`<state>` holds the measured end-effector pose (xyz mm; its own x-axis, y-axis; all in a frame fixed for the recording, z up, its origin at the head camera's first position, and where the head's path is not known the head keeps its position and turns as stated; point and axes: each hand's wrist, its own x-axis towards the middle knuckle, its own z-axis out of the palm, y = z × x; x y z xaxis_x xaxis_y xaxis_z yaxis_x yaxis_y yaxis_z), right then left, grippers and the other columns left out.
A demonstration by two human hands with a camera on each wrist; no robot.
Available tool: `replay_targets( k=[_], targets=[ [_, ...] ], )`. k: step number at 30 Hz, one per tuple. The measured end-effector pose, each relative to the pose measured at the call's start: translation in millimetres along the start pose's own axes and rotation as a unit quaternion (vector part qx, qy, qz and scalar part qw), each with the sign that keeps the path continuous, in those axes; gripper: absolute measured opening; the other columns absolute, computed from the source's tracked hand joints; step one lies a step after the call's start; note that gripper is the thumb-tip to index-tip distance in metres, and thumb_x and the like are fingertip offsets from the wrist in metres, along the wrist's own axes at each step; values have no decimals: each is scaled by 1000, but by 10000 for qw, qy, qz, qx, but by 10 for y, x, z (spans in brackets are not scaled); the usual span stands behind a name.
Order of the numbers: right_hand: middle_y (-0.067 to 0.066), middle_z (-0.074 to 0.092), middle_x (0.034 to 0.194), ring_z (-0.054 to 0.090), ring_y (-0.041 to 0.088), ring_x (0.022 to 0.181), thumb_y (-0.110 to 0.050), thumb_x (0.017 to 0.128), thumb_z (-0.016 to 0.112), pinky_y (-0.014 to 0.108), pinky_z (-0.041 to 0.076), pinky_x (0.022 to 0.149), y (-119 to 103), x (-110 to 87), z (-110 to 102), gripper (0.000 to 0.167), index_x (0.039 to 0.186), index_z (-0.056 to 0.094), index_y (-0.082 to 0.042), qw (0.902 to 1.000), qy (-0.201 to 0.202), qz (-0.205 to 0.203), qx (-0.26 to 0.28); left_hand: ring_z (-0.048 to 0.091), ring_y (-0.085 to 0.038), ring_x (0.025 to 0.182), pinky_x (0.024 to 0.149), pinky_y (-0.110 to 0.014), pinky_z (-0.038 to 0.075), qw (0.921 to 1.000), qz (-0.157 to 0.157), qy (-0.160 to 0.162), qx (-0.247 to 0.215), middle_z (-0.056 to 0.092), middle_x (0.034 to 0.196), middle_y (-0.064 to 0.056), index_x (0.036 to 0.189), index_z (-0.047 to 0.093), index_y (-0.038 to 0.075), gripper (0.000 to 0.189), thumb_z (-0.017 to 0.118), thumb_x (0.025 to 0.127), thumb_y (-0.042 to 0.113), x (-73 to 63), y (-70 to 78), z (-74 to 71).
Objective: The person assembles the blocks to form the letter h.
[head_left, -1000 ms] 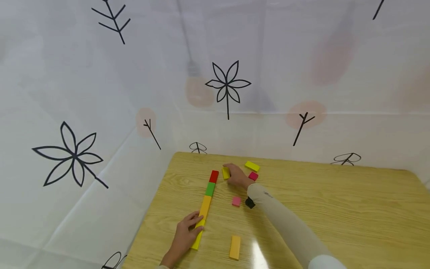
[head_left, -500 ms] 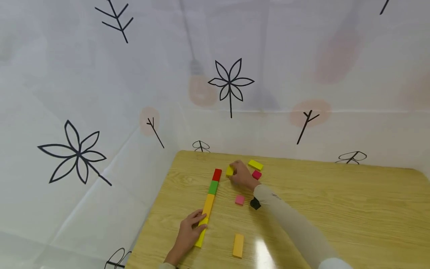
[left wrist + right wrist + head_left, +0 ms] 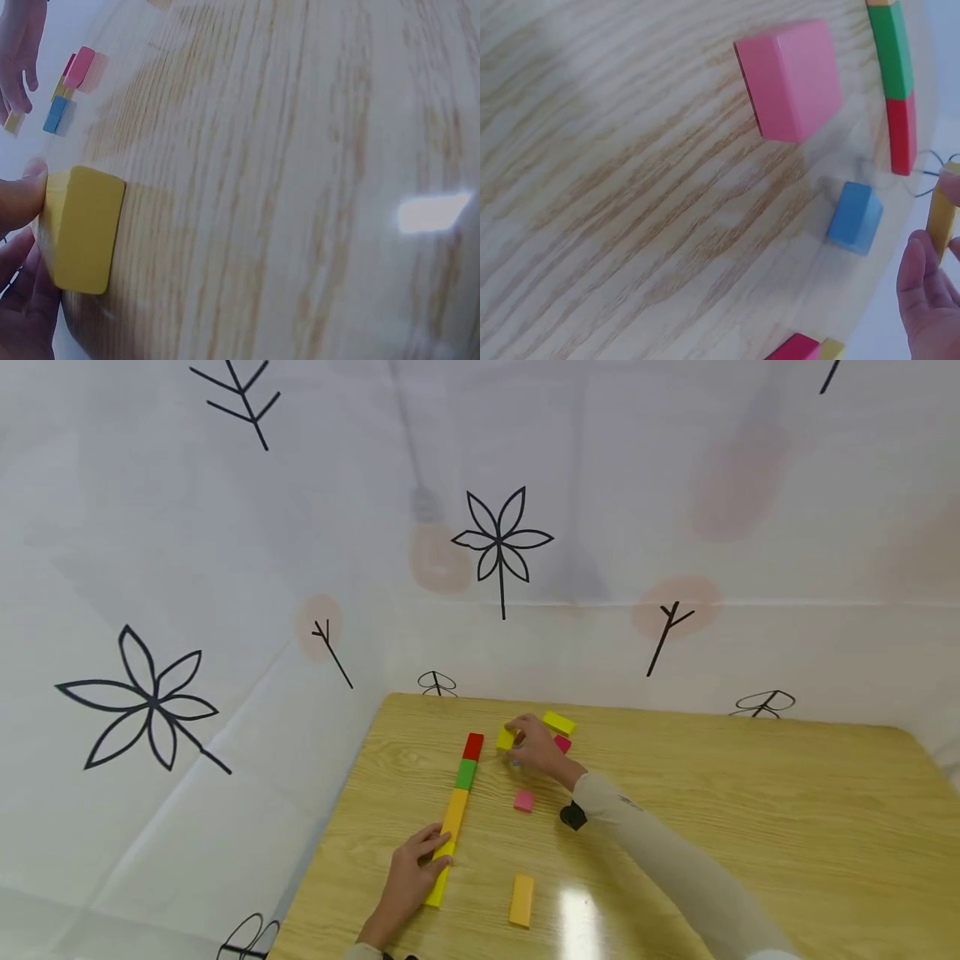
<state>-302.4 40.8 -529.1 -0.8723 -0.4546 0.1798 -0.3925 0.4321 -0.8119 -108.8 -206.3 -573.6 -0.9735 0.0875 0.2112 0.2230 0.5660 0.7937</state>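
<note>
A straight row of blocks runs away from me in the head view: red (image 3: 473, 747) at the far end, then green (image 3: 466, 774), orange (image 3: 454, 814) and a yellow block (image 3: 437, 891) nearest. My left hand (image 3: 406, 878) holds that nearest yellow block by its sides, thumb on the right, fingers on the left. To the right of the red end, my right hand (image 3: 538, 749) pinches another yellow block (image 3: 505, 738) between thumb and fingers. The right wrist view shows this held block (image 3: 940, 217) seemingly off the table. A blue block (image 3: 855, 217) lies below the right hand, mostly hidden in the head view.
Loose on the wooden table (image 3: 712, 810) lie a pink block (image 3: 524, 801), an orange block (image 3: 521, 901), a crimson block (image 3: 562, 743) and a yellow block (image 3: 559, 722). White patterned cloth (image 3: 570, 643) borders the table at the back and left.
My right hand has shifted slightly right from the red block with the yellow block, which has turned a little. The blue block beneath now shows. My left hand stays on the row.
</note>
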Motion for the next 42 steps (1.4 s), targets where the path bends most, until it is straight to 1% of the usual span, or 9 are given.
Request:
replay_targets(
  k=[2, 6, 11, 16, 22, 26, 32, 36, 42],
  targets=[
    [25, 46, 121, 58, 32, 88, 1, 79, 73, 37, 54, 74, -8, -25, -11, 46, 121, 56, 11, 9999, -17, -121, -49, 59, -26, 108, 88, -38, 51, 10000, -10, 22, -13, 57, 127, -13, 116, 67, 0, 39, 74, 80, 14, -4, -7, 3],
    [24, 47, 120, 59, 30, 86, -1, 79, 74, 34, 54, 72, -42, -88, -35, 46, 121, 57, 9, 9996, -56, -222, -141, 59, -26, 108, 88, -36, 52, 10000, -19, 53, -60, 57, 127, -13, 116, 67, 0, 39, 75, 80, 12, -11, -16, 7],
    [24, 48, 119, 58, 29, 87, -1, 79, 74, 34, 53, 72, -72, -182, -78, 46, 121, 57, 9, 9995, -100, -282, -99, 59, -26, 109, 88, -35, 52, 10000, -44, 11, -87, 57, 128, -13, 116, 67, 0, 39, 74, 80, 11, -18, -31, 11],
    [20, 49, 116, 59, 30, 87, -1, 80, 73, 32, 52, 70, -80, -271, -123, 46, 122, 57, 8, 9994, -165, -320, -22, 58, -27, 110, 89, -38, 50, 9999, -119, -28, -45, 57, 129, -13, 117, 66, 0, 39, 74, 80, 11, -30, -24, 1],
    [19, 50, 117, 58, 34, 89, -1, 78, 73, 32, 53, 69, -152, -409, -194, 47, 122, 57, 8, 9988, -234, -417, 73, 59, -27, 109, 89, -39, 50, 9999, -120, 40, -7, 57, 127, -14, 116, 67, 0, 38, 75, 79, 9, -45, 0, -9],
    [21, 50, 117, 58, 32, 87, -1, 79, 74, 31, 53, 68, -190, -499, -241, 47, 121, 57, 10, 9983, -222, -535, 43, 60, -27, 108, 89, -39, 51, 9999, -112, 72, 0, 58, 127, -14, 115, 68, 1, 37, 75, 79, 8, -47, 8, -4],
    [19, 48, 118, 57, 30, 87, -1, 80, 72, 28, 52, 67, -198, -630, -283, 45, 122, 56, 8, 9982, -292, -515, 55, 60, -26, 108, 89, -39, 50, 9999, -70, 93, -19, 58, 127, -13, 114, 68, 1, 38, 76, 79, 9, -30, -2, 13],
    [18, 49, 117, 58, 30, 86, -3, 80, 74, 25, 53, 66, -213, -714, -280, 46, 122, 57, 7, 9980, -303, -544, 121, 60, -26, 107, 88, -40, 51, 10000, -24, 79, -5, 58, 126, -13, 114, 68, 1, 37, 76, 79, 9, -34, -6, 5],
    [16, 51, 116, 58, 29, 87, -6, 80, 74, 24, 53, 66, -249, -825, -254, 46, 122, 58, 6, 9979, -315, -541, 178, 60, -26, 108, 88, -39, 51, 9999, -54, 56, 70, 58, 127, -12, 115, 68, 2, 38, 76, 79, 10, -52, -2, -12]
  ],
)
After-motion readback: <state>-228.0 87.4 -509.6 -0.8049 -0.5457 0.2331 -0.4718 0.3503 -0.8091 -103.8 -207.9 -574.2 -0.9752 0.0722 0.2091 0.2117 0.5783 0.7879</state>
